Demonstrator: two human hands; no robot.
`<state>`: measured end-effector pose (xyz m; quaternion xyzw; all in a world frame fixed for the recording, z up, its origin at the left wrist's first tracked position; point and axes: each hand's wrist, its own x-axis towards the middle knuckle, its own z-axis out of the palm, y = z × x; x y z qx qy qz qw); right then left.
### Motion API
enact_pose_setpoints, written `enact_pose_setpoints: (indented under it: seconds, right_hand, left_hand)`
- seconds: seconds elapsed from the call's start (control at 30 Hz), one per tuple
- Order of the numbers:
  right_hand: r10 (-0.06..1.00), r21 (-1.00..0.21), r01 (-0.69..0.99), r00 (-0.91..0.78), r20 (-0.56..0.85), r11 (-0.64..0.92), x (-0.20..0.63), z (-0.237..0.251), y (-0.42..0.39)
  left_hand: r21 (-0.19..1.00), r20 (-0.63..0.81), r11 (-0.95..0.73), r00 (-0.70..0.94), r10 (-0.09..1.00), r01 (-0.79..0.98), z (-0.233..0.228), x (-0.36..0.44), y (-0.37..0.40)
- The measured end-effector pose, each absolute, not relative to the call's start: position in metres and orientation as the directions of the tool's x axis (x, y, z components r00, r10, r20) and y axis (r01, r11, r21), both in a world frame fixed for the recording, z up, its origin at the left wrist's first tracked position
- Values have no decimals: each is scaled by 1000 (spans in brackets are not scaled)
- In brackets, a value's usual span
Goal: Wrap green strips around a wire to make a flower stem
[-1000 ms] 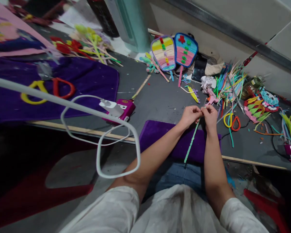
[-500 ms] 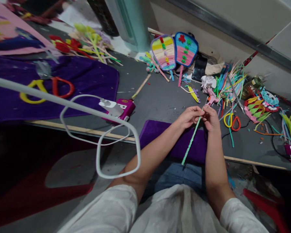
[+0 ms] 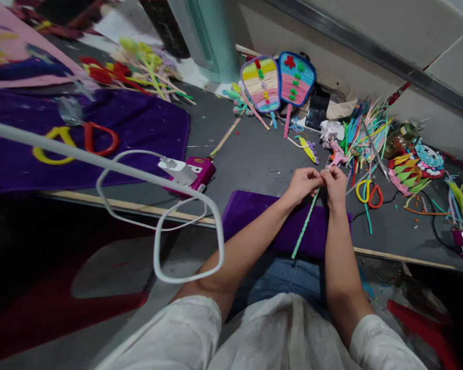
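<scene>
A thin green stick point(image 3: 304, 225) hangs slanted over a purple cloth point(image 3: 254, 216) at the table edge. The left hand point(image 3: 303, 183) and right hand point(image 3: 335, 186) touch each other and both pinch its upper end. Scissors point(image 3: 369, 194) lie near on the right.

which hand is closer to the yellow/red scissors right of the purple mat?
Right. The right hand is just left of the scissors, apart from them. The left hand sits farther left, beyond the right hand, both pinching the green stick.
</scene>
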<state>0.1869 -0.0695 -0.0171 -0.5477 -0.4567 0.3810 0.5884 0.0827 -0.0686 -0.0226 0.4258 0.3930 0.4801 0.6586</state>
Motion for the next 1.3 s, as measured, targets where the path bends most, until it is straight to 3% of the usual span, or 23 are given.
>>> enact_pose_setpoints:
  seconds: [0.2, 0.5, 0.73, 0.9, 1.07, 1.3]
  right_hand:
    - [980, -975, -202, 151, -126, -94, 189, -10, -73]
    - [980, -920, -339, -25, -199, -195, 195, -7, -72]
    - [985, -951, -278, 70, -159, -134, 194, -9, -72]
    - [966, -991, -118, 257, 24, 56, 191, -17, -68]
    - [946, -989, 38, 287, 148, 143, 189, -19, -67]
    - [983, -966, -245, 139, -119, -82, 189, -10, -73]
  left_hand:
    - [856, -145, 290, 340, 929, -428, -19, 76, -66]
    - [724, -139, 416, 473, 870, -551, -21, 74, -65]
    - [725, -158, 451, 512, 844, -520, -22, 75, -66]
    - [863, -142, 280, 331, 933, -420, -21, 81, -69]
    - [929, -105, 183, 244, 964, -323, -21, 83, -70]
    - [820, -100, 286, 369, 924, -495, -22, 77, -66]
